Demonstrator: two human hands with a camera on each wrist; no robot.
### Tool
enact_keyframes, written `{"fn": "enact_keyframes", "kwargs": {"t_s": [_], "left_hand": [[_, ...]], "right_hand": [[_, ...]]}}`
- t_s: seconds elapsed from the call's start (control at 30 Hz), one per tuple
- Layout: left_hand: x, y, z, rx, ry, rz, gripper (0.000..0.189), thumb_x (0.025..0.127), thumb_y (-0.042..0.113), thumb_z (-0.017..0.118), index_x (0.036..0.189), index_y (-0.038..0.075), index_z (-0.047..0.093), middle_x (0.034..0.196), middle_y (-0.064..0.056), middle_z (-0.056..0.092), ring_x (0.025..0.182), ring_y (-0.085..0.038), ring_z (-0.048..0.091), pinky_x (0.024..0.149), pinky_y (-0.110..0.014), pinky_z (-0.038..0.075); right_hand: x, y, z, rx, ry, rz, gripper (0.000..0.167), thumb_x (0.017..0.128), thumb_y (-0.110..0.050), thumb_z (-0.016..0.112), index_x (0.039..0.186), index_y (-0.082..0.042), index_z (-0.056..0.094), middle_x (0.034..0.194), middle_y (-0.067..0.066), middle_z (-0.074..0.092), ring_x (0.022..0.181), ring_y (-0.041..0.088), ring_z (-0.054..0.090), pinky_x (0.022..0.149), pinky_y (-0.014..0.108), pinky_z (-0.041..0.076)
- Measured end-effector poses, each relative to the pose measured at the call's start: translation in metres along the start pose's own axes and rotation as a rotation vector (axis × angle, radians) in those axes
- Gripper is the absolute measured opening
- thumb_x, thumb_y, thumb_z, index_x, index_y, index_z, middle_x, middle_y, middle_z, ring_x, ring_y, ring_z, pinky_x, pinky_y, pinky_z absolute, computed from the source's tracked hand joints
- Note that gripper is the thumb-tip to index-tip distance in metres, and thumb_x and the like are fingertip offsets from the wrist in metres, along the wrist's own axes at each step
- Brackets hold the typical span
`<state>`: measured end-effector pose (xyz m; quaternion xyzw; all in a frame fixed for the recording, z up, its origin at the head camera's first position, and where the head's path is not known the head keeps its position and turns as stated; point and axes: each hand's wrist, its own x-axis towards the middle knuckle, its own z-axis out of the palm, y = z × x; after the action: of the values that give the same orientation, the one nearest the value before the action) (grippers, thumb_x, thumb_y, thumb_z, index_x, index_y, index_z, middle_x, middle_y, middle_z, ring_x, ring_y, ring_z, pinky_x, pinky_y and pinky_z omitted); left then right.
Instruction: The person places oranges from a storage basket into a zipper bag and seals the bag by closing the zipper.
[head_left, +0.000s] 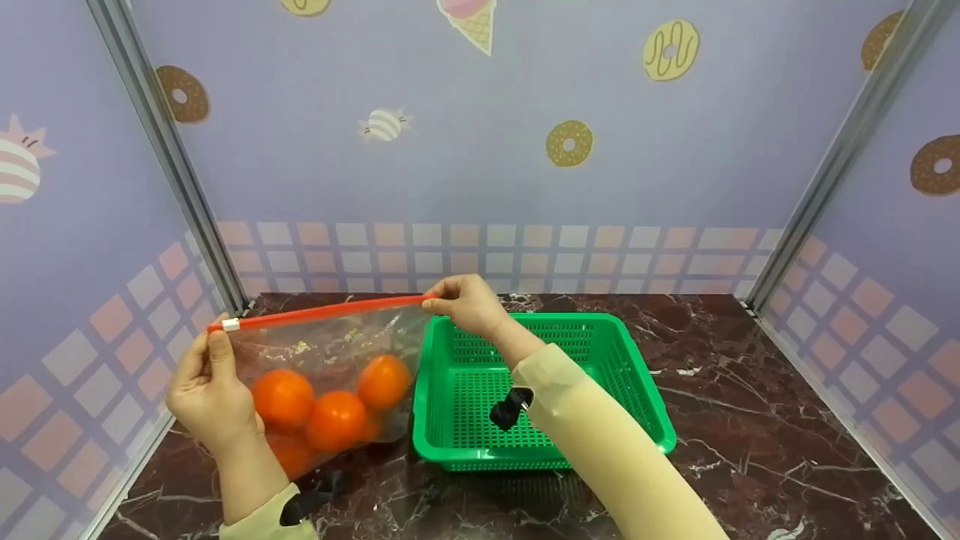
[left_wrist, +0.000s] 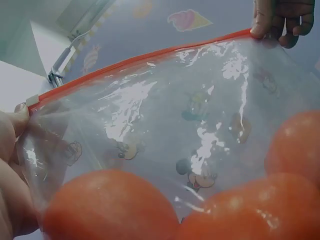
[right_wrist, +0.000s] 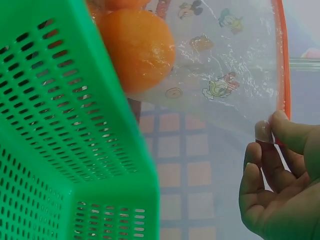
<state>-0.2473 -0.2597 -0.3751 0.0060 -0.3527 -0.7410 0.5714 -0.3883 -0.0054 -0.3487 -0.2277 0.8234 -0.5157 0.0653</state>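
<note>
Between both hands hangs a clear zipper bag (head_left: pixel 330 337) with a red zip strip and printed cartoon figures. Several oranges (head_left: pixel 336 421) lie in its lower part. My left hand (head_left: pixel 214 394) pinches the bag's left top corner, right by the white slider (head_left: pixel 230 325). With thumb and finger, my right hand (head_left: pixel 472 306) pinches the other top corner, as the right wrist view also shows at close range. The zip strip (left_wrist: pixel 140 61) runs taut and looks closed along its length. Slightly lower than the right hand stands a green plastic basket (head_left: pixel 544 454), with no fruit visible in it.
The basket (right_wrist: pixel 110 95) stands just right of the bag, under the right forearm. Beneath lies a dark red marbled tabletop (head_left: pixel 750 420). Patterned panels (head_left: pixel 480 180) enclose the back and both sides, with metal posts (head_left: pixel 840 157) at the corners.
</note>
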Motion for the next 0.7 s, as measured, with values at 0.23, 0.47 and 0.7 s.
{"fn": "enact_keyframes", "kwargs": {"t_s": [0.23, 0.47, 0.7], "left_hand": [[-0.011, 0.000, 0.005, -0.031, -0.043, 0.025, 0.017, 0.089, -0.005, 0.073, 0.103, -0.015, 0.075, 0.093, -0.009, 0.081, 0.085, -0.014, 0.077, 0.078, -0.020, 0.059], [-0.021, 0.003, 0.013, -0.043, -0.123, 0.039, 0.014, 0.091, -0.009, 0.069, 0.101, -0.018, 0.073, 0.092, -0.010, 0.081, 0.086, -0.016, 0.078, 0.079, -0.024, 0.061], [-0.023, 0.004, 0.014, -0.004, -0.163, 0.041, 0.016, 0.092, -0.007, 0.069, 0.104, -0.018, 0.073, 0.092, -0.009, 0.081, 0.083, -0.014, 0.078, 0.077, -0.023, 0.061]], "right_hand": [[-0.005, -0.013, 0.009, -0.065, 0.009, -0.022, 0.041, 0.093, -0.026, 0.079, 0.130, -0.011, 0.069, 0.129, 0.009, 0.070, 0.119, 0.024, 0.065, 0.098, 0.037, 0.055], [-0.024, -0.061, 0.045, -0.102, -0.002, -0.288, 0.041, 0.092, -0.032, 0.079, 0.128, -0.015, 0.071, 0.132, 0.000, 0.071, 0.127, 0.017, 0.063, 0.106, 0.034, 0.051], [-0.030, -0.089, 0.084, -0.151, -0.071, -0.402, 0.032, 0.097, -0.028, 0.072, 0.127, -0.016, 0.074, 0.125, -0.002, 0.074, 0.110, 0.005, 0.069, 0.092, 0.014, 0.053]]}}
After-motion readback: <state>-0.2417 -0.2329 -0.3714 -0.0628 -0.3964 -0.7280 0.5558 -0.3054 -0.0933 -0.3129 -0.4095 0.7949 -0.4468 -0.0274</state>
